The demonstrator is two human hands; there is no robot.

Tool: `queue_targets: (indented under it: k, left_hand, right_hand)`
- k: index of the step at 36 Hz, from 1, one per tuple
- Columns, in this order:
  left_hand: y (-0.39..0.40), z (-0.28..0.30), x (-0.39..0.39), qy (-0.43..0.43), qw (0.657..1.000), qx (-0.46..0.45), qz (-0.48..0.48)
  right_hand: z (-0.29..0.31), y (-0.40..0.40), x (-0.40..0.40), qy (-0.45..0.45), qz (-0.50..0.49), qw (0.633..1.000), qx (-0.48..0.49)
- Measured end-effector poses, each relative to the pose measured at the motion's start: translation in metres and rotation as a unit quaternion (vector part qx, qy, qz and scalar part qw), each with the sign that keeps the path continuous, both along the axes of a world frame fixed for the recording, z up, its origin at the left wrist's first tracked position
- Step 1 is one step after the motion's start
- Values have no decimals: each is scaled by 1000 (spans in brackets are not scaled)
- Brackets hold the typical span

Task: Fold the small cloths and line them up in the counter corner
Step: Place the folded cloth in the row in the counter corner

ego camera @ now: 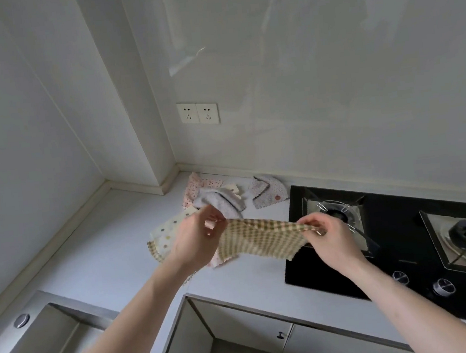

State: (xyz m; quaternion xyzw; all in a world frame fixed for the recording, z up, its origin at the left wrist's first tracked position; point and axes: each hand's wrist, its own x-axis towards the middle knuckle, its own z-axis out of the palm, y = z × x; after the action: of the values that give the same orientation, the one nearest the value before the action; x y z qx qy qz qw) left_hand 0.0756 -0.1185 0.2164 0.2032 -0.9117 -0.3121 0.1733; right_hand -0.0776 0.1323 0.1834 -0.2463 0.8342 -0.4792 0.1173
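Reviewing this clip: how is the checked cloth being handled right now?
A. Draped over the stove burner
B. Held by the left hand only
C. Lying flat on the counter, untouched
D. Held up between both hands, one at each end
D: the checked cloth hangs stretched between the left hand and the right hand, each pinching a top corner above the counter.

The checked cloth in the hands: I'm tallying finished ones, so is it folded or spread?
Spread, not folded. The checked cloth hangs as one open sheet, with the left hand and right hand pinching its top corners.
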Motion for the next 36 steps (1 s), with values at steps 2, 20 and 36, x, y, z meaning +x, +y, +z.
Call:
queue_targets:
  k: [2,20,36]
  left_hand:
    - [5,-9,-5,-10,1000,10,-5]
    - [40,-163,0,-350,933,58,-70]
    - [-16,-199,-54,-335,938,72,-50]
  right_hand:
    - [-4,7,-7,-7,16,1000,-1]
    - [-157,51,-25,-161,126,944,259]
    - [-168,-5,-40,-146,-61,962,222]
